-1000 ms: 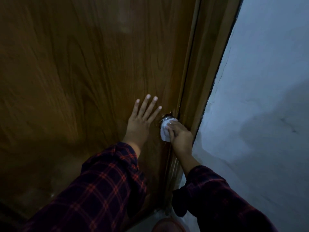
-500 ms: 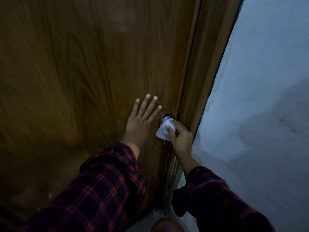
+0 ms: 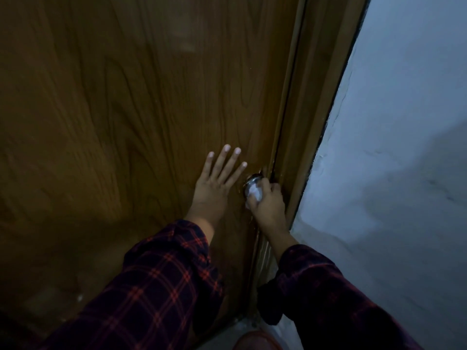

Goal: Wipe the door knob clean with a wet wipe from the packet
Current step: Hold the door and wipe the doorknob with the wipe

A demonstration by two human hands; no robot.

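A shiny metal door knob (image 3: pixel 250 182) sticks out of the brown wooden door (image 3: pixel 126 122) near its right edge. My right hand (image 3: pixel 267 203) is wrapped around the knob from below, with a white wet wipe (image 3: pixel 254 193) bunched between fingers and knob. Only the knob's upper left rim shows. My left hand (image 3: pixel 214 183) lies flat on the door just left of the knob, fingers spread. The packet is not in view.
The wooden door frame (image 3: pixel 316 122) runs along the door's right edge, and a pale grey wall (image 3: pixel 404 147) fills the right side. Something rounded and reddish-brown (image 3: pixel 255 341) shows at the bottom edge by the floor.
My right hand has closed further around the knob and the wipe is now bunched under the fingers instead of hanging loose. The left hand has stayed flat on the door.
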